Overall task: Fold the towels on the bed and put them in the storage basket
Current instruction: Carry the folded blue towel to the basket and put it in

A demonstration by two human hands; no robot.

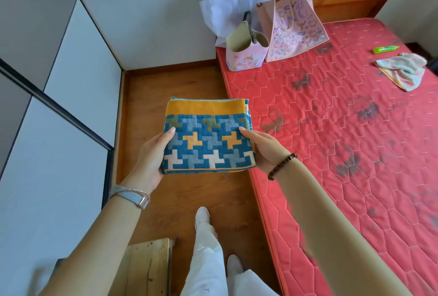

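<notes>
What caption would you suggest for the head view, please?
A folded patterned towel gripped by left hand and right hand beside the red bed, where a crumpled towel and pink basket sit.

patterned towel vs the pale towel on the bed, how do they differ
The patterned towel is folded into a flat rectangle; the pale towel lies crumpled. The patterned towel is held by the left hand and right hand; the pale towel rests on the red mattress, untouched. The patterned towel is blue, orange and white; the pale towel is whitish with an orange edge. Neither is in the storage basket.
</notes>
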